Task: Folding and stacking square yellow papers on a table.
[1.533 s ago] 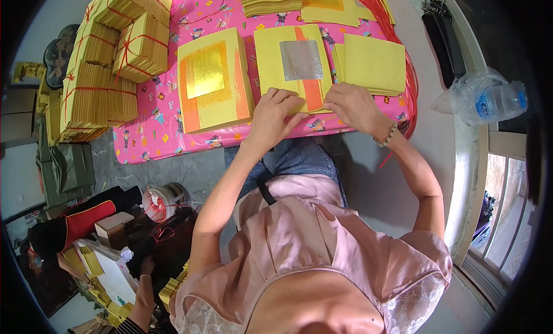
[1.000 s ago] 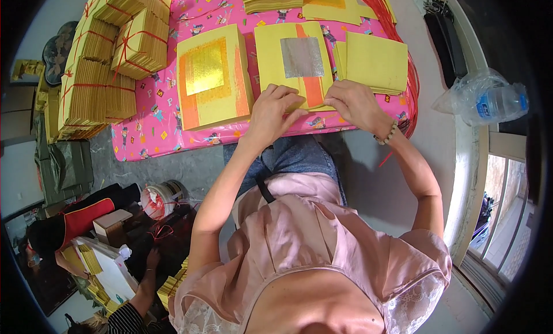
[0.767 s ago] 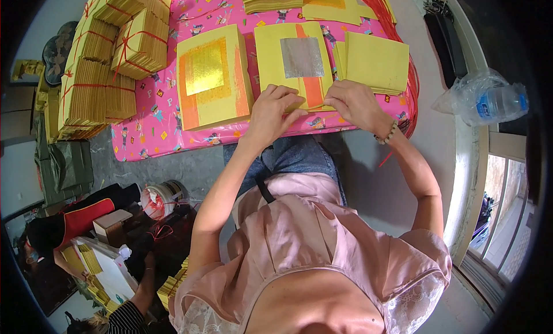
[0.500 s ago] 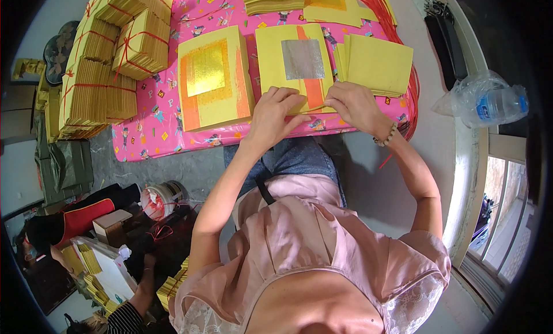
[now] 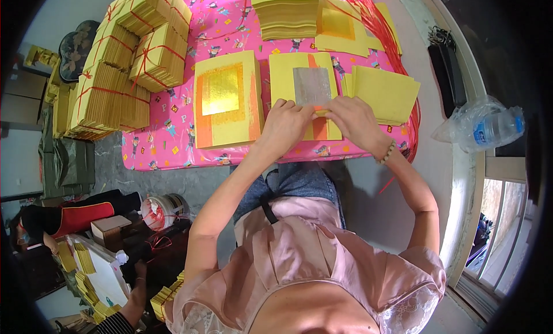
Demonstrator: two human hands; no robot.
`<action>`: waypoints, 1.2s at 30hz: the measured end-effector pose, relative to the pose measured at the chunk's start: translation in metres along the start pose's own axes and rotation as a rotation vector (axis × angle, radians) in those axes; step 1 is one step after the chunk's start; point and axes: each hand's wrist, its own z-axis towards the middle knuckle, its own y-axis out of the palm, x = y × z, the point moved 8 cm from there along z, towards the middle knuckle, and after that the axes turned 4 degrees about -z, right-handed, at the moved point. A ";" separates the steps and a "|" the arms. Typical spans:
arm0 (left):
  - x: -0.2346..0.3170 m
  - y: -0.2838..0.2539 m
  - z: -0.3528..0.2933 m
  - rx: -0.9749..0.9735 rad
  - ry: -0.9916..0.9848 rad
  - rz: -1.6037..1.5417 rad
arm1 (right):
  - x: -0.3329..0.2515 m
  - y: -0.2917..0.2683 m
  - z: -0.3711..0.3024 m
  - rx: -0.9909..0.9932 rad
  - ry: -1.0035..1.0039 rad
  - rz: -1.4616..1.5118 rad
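Observation:
On the pink patterned tablecloth (image 5: 173, 156) lies yellow joss paper with a silver square (image 5: 311, 85) and an orange stripe. My left hand (image 5: 285, 124) and my right hand (image 5: 355, 120) meet over it, just below the silver square. Both have their fingers closed, seemingly pinching the near edge of the top sheet, which is turned up; the fingertips partly hide it. A beaded bracelet circles my right wrist. Left of my hands sits a thick stack of joss paper with a gold square (image 5: 221, 92). Several plain yellow sheets (image 5: 386, 92) are fanned out beside my right hand.
Yellow bundles tied with red string (image 5: 103, 98) are piled at the far left. More yellow stacks (image 5: 285, 14) and red strands (image 5: 377, 20) lie at the back. A plastic bottle in a clear bag (image 5: 489, 126) is at right. Lower left, another person's arm (image 5: 138, 293) is near a white box.
Both my hands have moved away from me, from the paper's near edge up to the silver square, and closer together. The near edge now appears lifted. The view has shifted slightly.

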 end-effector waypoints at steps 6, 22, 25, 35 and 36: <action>0.019 -0.045 -0.005 0.482 0.120 0.012 | 0.026 -0.028 0.046 0.108 0.016 0.042; -0.025 0.031 0.034 0.234 -0.117 0.022 | 0.135 0.044 0.132 -0.118 0.168 -0.054; -0.029 0.039 0.035 0.203 -0.153 -0.001 | 0.130 0.050 0.134 -0.152 0.175 -0.036; -0.030 0.041 0.035 0.195 -0.147 -0.002 | 0.124 0.072 0.150 -0.210 0.141 0.165; -0.030 0.041 0.035 0.197 -0.148 -0.005 | 0.124 0.072 0.150 -0.208 0.143 0.157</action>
